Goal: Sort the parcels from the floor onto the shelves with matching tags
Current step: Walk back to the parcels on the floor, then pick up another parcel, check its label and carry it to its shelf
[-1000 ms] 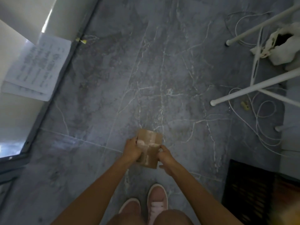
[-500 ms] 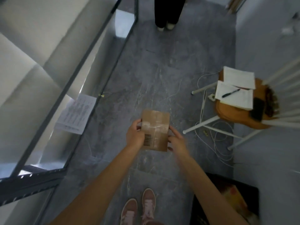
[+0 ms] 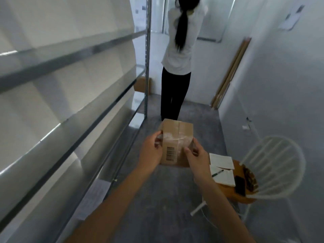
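Narrow aisle, metal shelves [image 3: 70, 55] along the left, newly in view as the gaze lifts from the floor [image 3: 166, 199]. The left hand [image 3: 150, 151] grips the raised parcel [image 3: 177, 137] (barcode facing up) by its left side, and the right hand [image 3: 198, 158] pinches its right. Finding the matching tag likely comes next.

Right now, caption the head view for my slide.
Left hand and right hand grip a taped cardboard parcel beside the metal shelves, a person ahead.
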The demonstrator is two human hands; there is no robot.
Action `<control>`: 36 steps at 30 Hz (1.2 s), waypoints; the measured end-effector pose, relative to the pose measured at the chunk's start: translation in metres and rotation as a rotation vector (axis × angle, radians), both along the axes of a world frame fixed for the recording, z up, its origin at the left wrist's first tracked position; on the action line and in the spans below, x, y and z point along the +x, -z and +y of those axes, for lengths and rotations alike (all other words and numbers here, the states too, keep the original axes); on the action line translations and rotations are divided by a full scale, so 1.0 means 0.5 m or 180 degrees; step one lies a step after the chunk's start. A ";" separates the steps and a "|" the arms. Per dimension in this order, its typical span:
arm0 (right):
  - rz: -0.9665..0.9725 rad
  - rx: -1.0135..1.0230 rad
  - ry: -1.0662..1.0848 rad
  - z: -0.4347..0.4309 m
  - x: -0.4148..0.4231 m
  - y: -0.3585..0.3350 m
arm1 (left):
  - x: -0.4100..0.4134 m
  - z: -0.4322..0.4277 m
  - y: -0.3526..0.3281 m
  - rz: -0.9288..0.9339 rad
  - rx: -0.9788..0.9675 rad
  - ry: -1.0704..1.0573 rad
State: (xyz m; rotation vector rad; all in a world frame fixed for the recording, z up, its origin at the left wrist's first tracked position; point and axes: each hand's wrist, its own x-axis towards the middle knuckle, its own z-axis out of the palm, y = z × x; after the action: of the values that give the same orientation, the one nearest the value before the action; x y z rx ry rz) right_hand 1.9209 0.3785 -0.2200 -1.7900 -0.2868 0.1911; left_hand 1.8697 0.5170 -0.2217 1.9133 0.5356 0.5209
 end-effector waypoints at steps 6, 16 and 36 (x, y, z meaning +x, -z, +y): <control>-0.0477 0.0071 -0.0263 0.011 -0.040 -0.149 | -0.056 0.011 -0.147 -0.0467 0.0123 -0.0121; -0.0651 0.0271 -0.0284 -0.015 -0.113 -0.190 | -0.155 -0.005 -0.179 -0.0678 -0.0604 0.0157; -0.0750 0.1076 -0.1919 -0.064 -0.262 -0.236 | -0.433 -0.164 -0.241 -0.0689 -0.1302 -0.0835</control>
State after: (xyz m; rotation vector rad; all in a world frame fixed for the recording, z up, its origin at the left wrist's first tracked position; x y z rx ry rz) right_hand 1.7899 0.3467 -0.1020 -1.3491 -0.9706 0.3348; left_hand 1.6533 0.4350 -0.1013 1.3878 0.6962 0.7175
